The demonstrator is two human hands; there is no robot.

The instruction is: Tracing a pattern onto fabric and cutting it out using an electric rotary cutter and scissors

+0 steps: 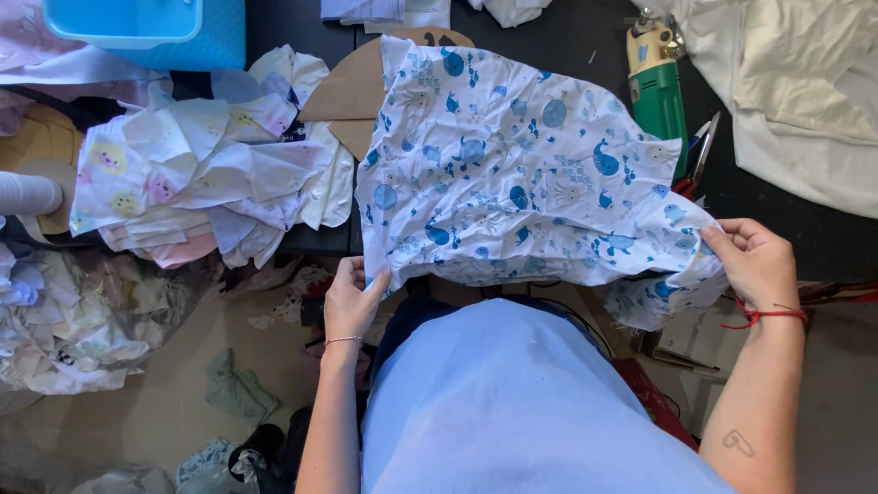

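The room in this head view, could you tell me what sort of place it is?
Probably a garment cutting workshop: printed fabric held by both hands, a green cutting machine, stacked cut pieces and card patterns.

A dark, flat work table (549,18) carries everything here. Across its middle, reaching the near edge, lies a crumpled white cotton cloth printed with blue whales (521,165), resting partly on brown cardboard pattern pieces (343,91). Toward the left edge sits a loose heap of pale pastel-printed fabric cut-offs (197,174), with a light blue plastic bin (155,27) at the far left corner. Right of the whale cloth stands a green electric fabric cutter (658,91), then plain cream fabric (805,101) spread over the right end.
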